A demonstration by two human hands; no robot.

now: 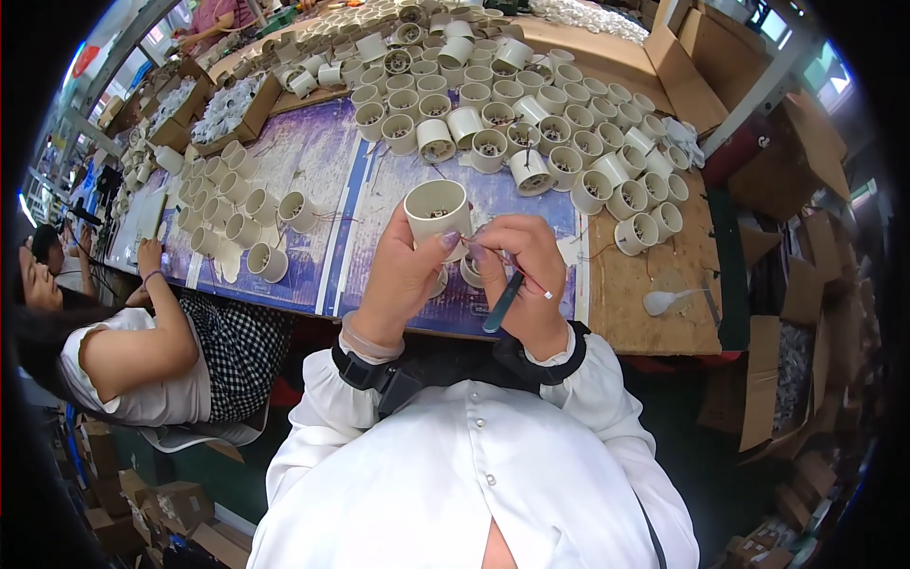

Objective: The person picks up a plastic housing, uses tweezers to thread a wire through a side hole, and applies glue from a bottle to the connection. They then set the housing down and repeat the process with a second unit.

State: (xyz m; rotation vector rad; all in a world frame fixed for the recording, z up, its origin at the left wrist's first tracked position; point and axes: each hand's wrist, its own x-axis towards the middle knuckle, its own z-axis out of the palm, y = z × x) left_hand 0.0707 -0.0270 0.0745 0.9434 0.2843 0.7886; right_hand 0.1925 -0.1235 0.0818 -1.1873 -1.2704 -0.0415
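My left hand (403, 275) is closed round a white plastic cup (436, 211), its open end facing up and small metal parts inside. Thumb and fingers of my right hand (526, 270) are pinched together at the cup's right side, by a thin wire. Slim dark teal tweezers (502, 303) lie across that palm, held in the fingers; their tips are hidden. A red wire (536, 284) with a white end sticks out past the right fingers. Just below my hands, another white cup (471, 273) stands on the table, partly covered.
Many similar cups (489, 150) crowd the far and right table (654, 313); a smaller group (242, 229) stands left. A white squeeze bottle (664, 302) lies near the right edge. Cartons (227, 109) stand at the back left. A seated co-worker (142, 351) is on my left.
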